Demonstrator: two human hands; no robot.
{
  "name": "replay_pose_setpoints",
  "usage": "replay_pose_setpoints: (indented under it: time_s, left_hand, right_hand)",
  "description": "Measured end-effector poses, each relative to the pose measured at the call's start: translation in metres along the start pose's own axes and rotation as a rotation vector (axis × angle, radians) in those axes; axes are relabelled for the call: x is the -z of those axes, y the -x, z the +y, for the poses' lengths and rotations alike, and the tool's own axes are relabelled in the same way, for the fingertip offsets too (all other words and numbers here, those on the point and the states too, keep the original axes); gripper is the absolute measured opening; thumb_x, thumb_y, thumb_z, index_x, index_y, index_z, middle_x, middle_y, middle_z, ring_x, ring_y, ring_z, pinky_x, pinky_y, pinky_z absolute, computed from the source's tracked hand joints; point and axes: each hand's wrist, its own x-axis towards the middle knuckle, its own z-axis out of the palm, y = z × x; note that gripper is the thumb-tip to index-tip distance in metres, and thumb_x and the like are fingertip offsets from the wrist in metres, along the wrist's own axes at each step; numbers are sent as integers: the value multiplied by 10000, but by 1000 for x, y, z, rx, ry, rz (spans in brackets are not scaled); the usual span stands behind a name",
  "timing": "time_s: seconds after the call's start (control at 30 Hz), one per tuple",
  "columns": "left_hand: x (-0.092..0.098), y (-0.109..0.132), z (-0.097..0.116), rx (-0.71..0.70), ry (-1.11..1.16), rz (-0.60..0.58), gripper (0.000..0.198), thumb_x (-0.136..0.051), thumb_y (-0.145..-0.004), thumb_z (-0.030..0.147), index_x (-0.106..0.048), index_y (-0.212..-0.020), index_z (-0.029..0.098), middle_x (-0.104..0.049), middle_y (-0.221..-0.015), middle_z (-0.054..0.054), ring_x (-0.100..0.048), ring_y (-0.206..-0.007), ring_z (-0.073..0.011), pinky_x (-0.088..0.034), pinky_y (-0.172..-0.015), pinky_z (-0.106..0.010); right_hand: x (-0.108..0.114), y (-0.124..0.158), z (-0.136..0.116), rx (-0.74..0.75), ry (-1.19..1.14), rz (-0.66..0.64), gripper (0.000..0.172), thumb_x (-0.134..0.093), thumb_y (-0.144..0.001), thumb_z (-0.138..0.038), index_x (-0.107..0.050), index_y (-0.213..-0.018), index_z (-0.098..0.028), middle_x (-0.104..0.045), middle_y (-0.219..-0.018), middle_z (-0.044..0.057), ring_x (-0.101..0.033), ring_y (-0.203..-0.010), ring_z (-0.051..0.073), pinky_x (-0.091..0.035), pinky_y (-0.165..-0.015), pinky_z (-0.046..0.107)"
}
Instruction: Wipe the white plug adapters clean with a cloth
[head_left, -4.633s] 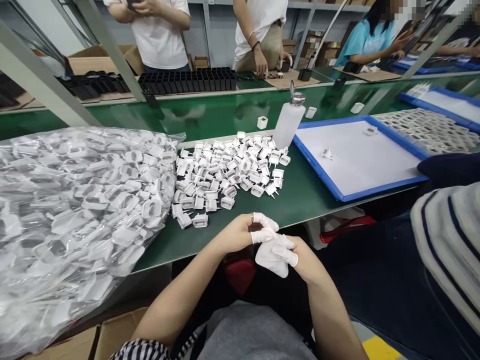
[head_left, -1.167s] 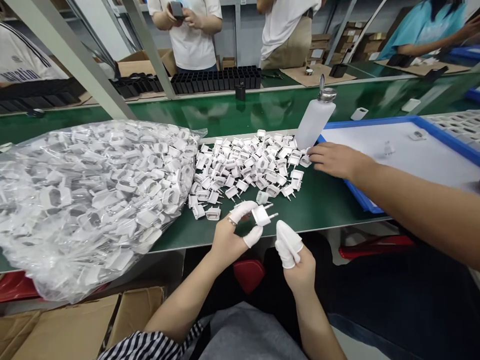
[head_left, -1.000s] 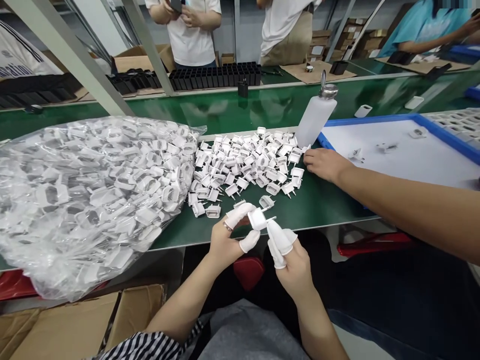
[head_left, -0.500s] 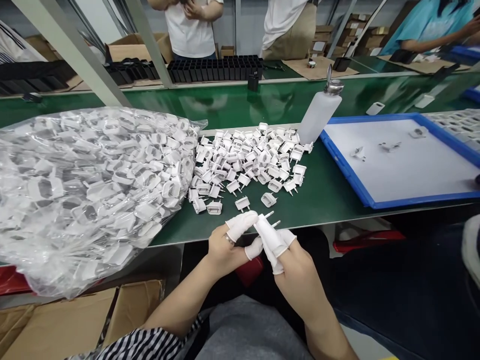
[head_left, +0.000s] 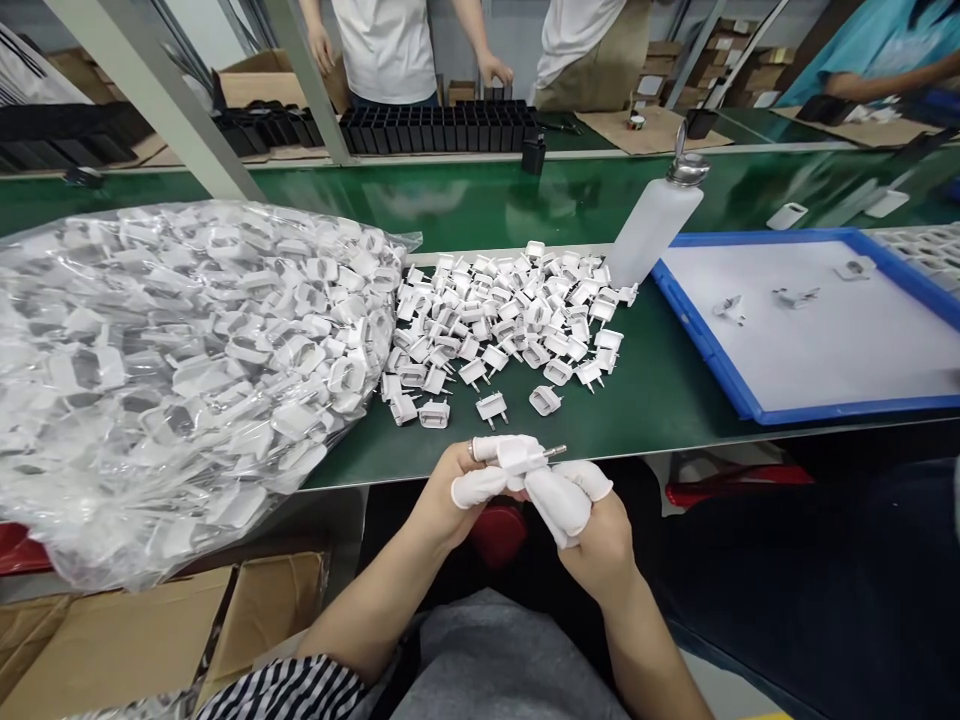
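Note:
White finger cots cover the fingertips of both my hands. Between them, just off the table's front edge, is a white plug housing with its metal pins pointing right. My left hand pinches the housing between thumb and fingers. From the other side, the fingers of my right hand are closed against the same housing and partly hide it. Beyond my hands several loose plug housings lie near the edge, in front of a heap of similar housings.
At left bulges a clear plastic bag full of white housings. A pump bottle leans behind the heap. On the right lies a blue-rimmed tray with a few small parts. Black bins and other people stand across the bench.
My hands have turned the plug housing, and its pins now point more to the right. The left thumb shows on the near side. A person across the bench has lowered their hands.

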Motion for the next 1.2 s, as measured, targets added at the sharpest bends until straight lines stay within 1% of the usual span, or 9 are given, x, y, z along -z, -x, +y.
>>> replay_pose_setpoints:
  time_s: [0.2, 0.27, 0.4, 0.53, 0.63, 0.8, 0.87, 1.07, 1.2]
  left_hand:
    - [7, -4, -11, -10, -23, 48, 300, -700, -490, 448, -645, -581, 167, -610, -600, -37, -561, -570, -173, -495, -558, -308]
    - [8, -5, -12, -45, -68, 54, 324, -712, -473, 446, -663, -630, 167, -622, -600, -39, -568, -573, -180, -493, -566, -309]
    - [8, -5, -10, -139, -121, 33, 372, -754, -462, 291, -679, -818, 214, -667, -671, -20, -595, -609, -168, -496, -601, -274]
    - [9, -3, -7, -162, -126, 24, 401, -747, -452, 136, -678, -835, 232, -681, -724, -13, -609, -651, -162, -498, -630, -250]
    - [9, -1, -5, -159, -138, 35, 410, -743, -442, 109, -682, -833, 219, -682, -749, -27, -610, -674, -178, -497, -640, -255]
    - [7, 1, -4, -122, -52, -20, 376, -744, -475, 185, -681, -846, 204, -662, -611, -10, -585, -561, -146, -484, -566, -231]
    - [8, 0, -5, -83, -13, -9, 364, -748, -476, 216, -684, -834, 185, -661, -619, -19, -576, -556, -139, -475, -549, -215]
    - [12, -5, -12, 161, 166, -33, 240, -675, -576, 321, -681, -726, 133, -651, -630, -55, -593, -576, -149, -487, -554, -228]
    - [11, -7, -17, 96, 128, -12, 285, -635, -628, 291, -641, -893, 188, -653, -665, -29, -595, -585, -139, -488, -570, -239]
  right_hand:
    - [-4, 5, -7, -92, -43, 61, 451, -424, -737, -16, -458, -1134, -229, -526, -870, 74, -513, -797, 175, -475, -649, 281]
    - [-4, 5, -10, -127, -34, 78, 459, -402, -729, 4, -470, -1125, -217, -526, -886, 82, -519, -822, 176, -475, -672, 280]
    - [-5, 4, -15, -193, -36, 90, 417, -386, -725, 12, -512, -1064, -196, -527, -860, 78, -530, -821, 171, -477, -679, 263]
    - [-7, 6, -19, -253, -236, 94, 389, -404, -749, -21, -518, -1069, -212, -535, -908, 60, -537, -864, 156, -469, -740, 253]
    - [-10, 8, -21, -268, -371, 117, 362, -431, -768, -51, -532, -1059, -242, -540, -904, 35, -544, -844, 133, -467, -736, 225]
    - [-11, 7, -17, -311, -385, 126, 322, -454, -782, -84, -547, -1029, -268, -538, -920, 26, -539, -869, 129, -466, -738, 217]
    - [-10, 7, -16, -315, -364, 107, 311, -449, -786, -88, -549, -1022, -263, -537, -924, 30, -537, -868, 129, -468, -733, 219]
    - [-5, 5, -16, -328, -213, 65, 293, -415, -777, -64, -556, -990, -208, -533, -881, 47, -526, -832, 129, -467, -709, 220]
    - [-6, 4, -16, -336, -210, 56, 311, -391, -767, -47, -539, -998, -194, -531, -892, 52, -520, -835, 128, -461, -718, 222]
